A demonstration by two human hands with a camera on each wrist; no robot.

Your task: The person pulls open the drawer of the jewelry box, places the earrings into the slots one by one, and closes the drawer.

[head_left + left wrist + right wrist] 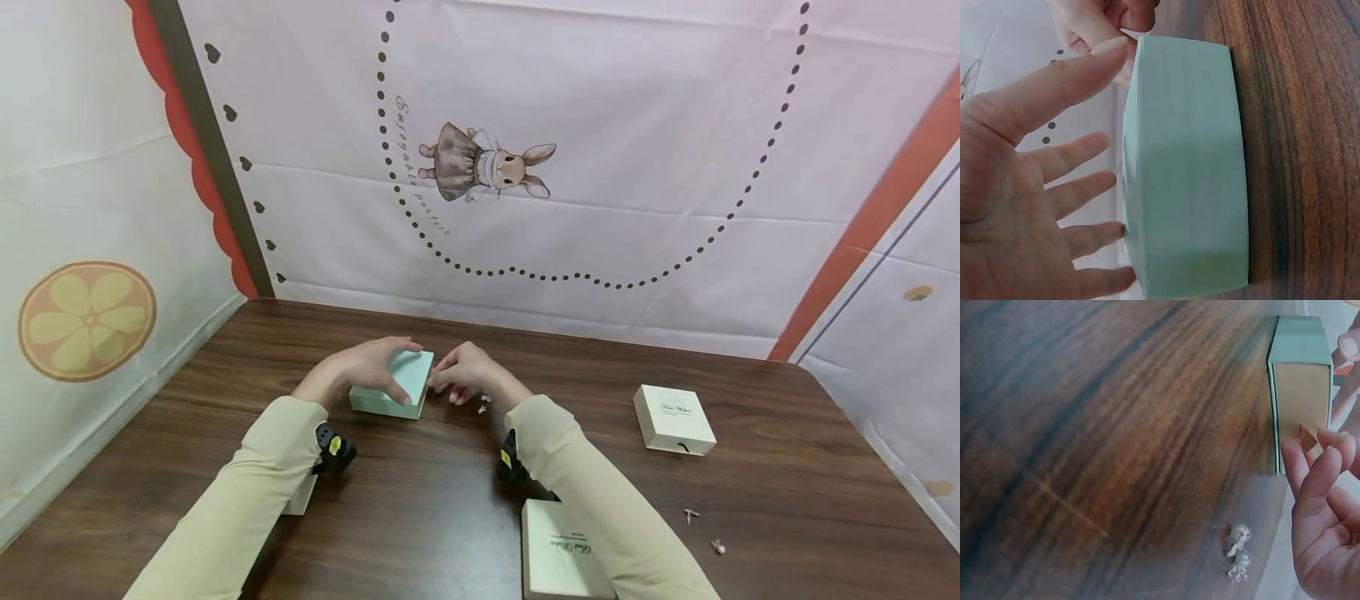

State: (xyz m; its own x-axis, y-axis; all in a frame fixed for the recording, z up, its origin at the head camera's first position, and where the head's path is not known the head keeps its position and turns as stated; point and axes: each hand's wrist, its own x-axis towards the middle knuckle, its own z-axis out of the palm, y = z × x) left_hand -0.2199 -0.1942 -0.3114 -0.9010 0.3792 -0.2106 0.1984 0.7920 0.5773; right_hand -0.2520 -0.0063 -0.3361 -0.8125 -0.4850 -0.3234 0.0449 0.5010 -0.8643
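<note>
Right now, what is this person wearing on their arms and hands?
Both arms are in long, pale beige sleeves. The left hand and right hand are bare, with no gloves or rings that show. Each wrist carries a small black device, the left one with a yellow mark, the right one too.

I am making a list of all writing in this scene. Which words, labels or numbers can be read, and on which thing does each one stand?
"Enjoyable perfect", approximately, in curly script on the backdrop beside the rabbit drawing.
Script line on the white box at right: too small to read.
Script line on the cream box near the front edge: upside down and blurred, unreadable.
Mint green box under the hands: no writing visible.
</note>
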